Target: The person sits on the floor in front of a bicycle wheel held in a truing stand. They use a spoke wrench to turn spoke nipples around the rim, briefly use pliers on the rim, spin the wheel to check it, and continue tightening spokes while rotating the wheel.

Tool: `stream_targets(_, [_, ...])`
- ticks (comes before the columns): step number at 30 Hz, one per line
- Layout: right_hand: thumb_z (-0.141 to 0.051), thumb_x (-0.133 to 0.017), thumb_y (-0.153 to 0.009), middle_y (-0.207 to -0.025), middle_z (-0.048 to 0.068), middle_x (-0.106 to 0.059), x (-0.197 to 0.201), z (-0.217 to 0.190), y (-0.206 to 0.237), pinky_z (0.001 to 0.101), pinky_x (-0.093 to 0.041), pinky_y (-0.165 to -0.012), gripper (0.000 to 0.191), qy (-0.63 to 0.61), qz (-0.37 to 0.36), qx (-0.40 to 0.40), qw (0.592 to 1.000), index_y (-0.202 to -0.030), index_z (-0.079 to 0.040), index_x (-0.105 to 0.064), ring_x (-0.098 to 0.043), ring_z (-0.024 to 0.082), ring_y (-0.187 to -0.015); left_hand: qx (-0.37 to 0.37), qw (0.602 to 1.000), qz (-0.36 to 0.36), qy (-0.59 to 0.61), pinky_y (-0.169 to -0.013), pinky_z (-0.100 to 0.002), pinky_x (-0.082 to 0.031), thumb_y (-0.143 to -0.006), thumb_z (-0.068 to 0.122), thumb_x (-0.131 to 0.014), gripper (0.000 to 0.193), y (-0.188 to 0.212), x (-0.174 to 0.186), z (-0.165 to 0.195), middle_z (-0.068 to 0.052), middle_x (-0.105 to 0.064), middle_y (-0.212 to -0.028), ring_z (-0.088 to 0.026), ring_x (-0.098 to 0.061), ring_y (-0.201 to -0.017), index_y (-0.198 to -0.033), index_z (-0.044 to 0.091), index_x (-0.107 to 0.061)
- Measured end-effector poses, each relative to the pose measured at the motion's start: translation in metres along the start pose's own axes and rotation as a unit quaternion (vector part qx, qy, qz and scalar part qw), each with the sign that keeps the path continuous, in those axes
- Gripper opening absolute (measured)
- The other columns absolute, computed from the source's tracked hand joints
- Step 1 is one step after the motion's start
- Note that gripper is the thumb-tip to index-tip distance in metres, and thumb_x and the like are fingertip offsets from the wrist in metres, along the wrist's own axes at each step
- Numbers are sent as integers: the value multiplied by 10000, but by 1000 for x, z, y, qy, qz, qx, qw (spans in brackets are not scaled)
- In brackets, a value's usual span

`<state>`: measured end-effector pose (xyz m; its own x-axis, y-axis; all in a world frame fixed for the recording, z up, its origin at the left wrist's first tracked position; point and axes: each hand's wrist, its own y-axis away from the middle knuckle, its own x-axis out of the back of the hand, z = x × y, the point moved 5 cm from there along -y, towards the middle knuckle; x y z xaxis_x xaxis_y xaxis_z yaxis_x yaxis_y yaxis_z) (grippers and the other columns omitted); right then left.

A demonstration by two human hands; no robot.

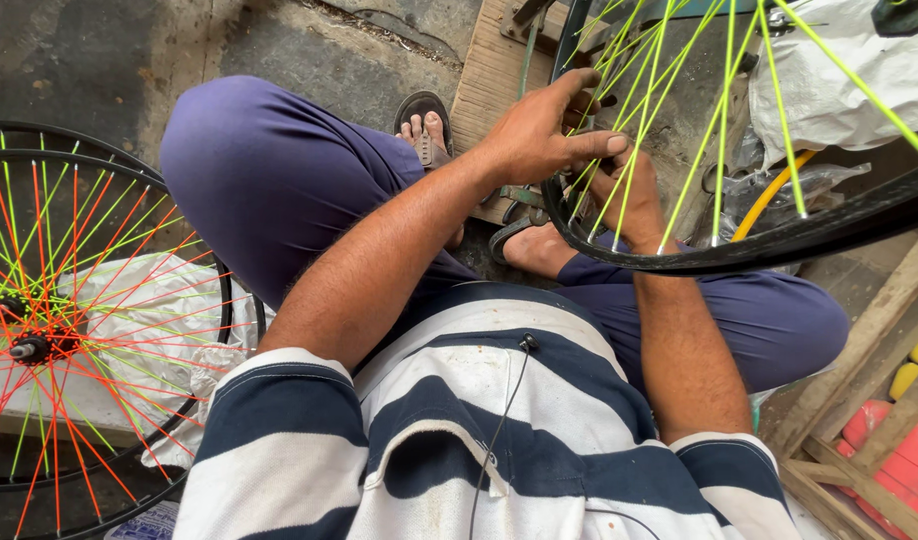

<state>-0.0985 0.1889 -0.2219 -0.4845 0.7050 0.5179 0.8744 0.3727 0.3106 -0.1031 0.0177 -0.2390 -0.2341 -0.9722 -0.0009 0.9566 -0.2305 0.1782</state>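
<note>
From the head camera, looking down over a navy-and-white striped shirt and purple trousers, the person sits on a concrete floor with knees apart and sandalled feet between them. A black bicycle rim laced with bright yellow-green spokes stands upright in front of the right knee, its lower arc curving across the upper right of the view. The left hand lies over the near edge of that rim, fingers loosely spread and reaching in among the spokes, thumb stretched out to the right along the rim's side. The right hand sits just behind the rim, partly hidden by spokes; it seems closed around something near the rim, though what it pinches cannot be told. At the far left a second wheel, with orange and green spokes around a hub, stands well apart from both hands, over a crumpled white sheet. A white plastic bag sits behind the held rim, and wooden slats with pink and yellow items lie at the lower right.
</note>
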Motion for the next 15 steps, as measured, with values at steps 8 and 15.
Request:
stream_targets(8, [-131, -716, -987, -939, 54, -749, 1, -4, -2, 279, -567, -695, 242, -14, 50, -8, 999, -1191, -1, -722, -719, 117, -839, -15, 998, 9, -52, -978, -449, -580, -744, 775, -740, 1127, 0, 0, 8, -259, -696, -1246, -358, -712, -1179, -1478, -21, -430])
stream_targets(15, [-112, -748, -967, -897, 70, -727, -11, 8, -7, 281, -561, -633, 208, -76, -42, -83, 993, -1103, 39, -702, -690, 131, -751, -1, 999, 24, -21, -949, -449, -587, -830, 668, -704, 930, 0, -1, 1, -234, -705, -1227, -339, -719, -1154, -1440, 2, -483])
